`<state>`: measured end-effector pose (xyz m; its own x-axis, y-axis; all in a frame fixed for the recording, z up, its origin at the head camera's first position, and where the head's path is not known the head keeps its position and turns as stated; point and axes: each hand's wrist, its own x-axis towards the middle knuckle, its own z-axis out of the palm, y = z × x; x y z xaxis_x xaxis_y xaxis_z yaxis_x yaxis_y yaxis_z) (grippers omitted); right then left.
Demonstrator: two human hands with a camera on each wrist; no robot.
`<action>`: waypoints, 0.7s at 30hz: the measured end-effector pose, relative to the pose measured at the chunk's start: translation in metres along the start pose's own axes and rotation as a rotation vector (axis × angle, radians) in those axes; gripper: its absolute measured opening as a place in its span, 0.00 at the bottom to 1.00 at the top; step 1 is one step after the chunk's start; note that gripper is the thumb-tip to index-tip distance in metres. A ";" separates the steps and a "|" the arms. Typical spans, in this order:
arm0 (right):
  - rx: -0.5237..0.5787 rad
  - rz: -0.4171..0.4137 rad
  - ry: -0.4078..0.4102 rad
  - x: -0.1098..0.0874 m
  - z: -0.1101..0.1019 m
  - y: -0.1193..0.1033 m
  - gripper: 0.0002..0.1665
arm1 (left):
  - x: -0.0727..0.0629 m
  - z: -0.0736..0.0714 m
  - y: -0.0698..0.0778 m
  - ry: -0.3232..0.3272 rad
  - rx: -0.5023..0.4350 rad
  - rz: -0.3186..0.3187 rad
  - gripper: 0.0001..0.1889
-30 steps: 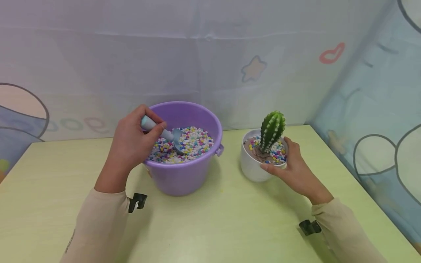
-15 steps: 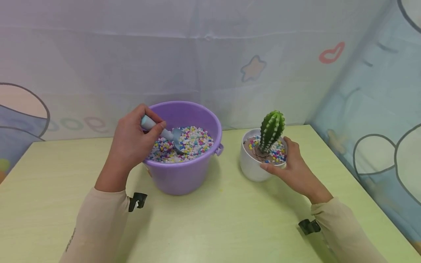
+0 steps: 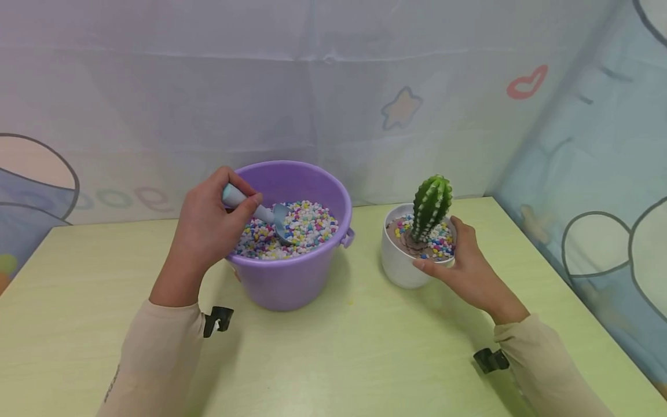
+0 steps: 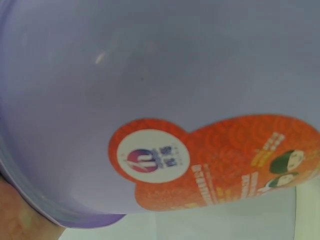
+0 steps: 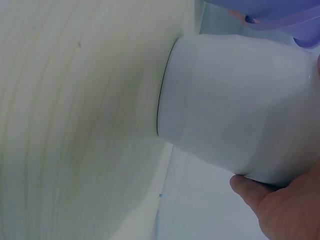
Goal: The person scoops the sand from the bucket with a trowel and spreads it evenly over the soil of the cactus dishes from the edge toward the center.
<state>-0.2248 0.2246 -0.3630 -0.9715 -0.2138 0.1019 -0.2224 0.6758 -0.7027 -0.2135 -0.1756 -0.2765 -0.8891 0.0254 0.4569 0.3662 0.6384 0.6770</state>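
Observation:
My left hand [image 3: 212,217] pinches the light blue handle of a small scoop [image 3: 260,214] over the purple bucket [image 3: 289,284]. The scoop's blade dips into multicoloured pebbles [image 3: 312,223] inside the bucket. To the right stands a white pot [image 3: 403,269] with a green cactus [image 3: 432,208] in brown soil, partly covered by similar pebbles. My right hand [image 3: 469,278] grips the pot's right side near the rim, thumb in front and fingers behind. In the right wrist view the pot [image 5: 235,105] sits on the table. The left wrist view is filled by the bucket's wall [image 4: 150,70] and its orange label.
Both containers stand toward the back of the pale yellow-green table [image 3: 323,359], the bucket left of the pot. A printed fabric backdrop [image 3: 339,104] rises right behind the table, and another sheet [image 3: 609,202] hangs along its right side.

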 end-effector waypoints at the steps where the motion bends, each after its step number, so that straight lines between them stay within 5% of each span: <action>1: 0.000 0.000 0.000 0.000 0.000 0.000 0.67 | 0.000 0.000 0.000 0.000 0.001 -0.001 0.07; 21: -0.013 0.009 0.005 0.002 0.000 0.001 0.67 | 0.000 0.001 0.001 0.006 -0.004 -0.002 0.08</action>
<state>-0.2265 0.2252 -0.3636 -0.9740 -0.2037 0.0990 -0.2142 0.6867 -0.6947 -0.2135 -0.1742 -0.2761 -0.8879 0.0194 0.4596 0.3658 0.6355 0.6799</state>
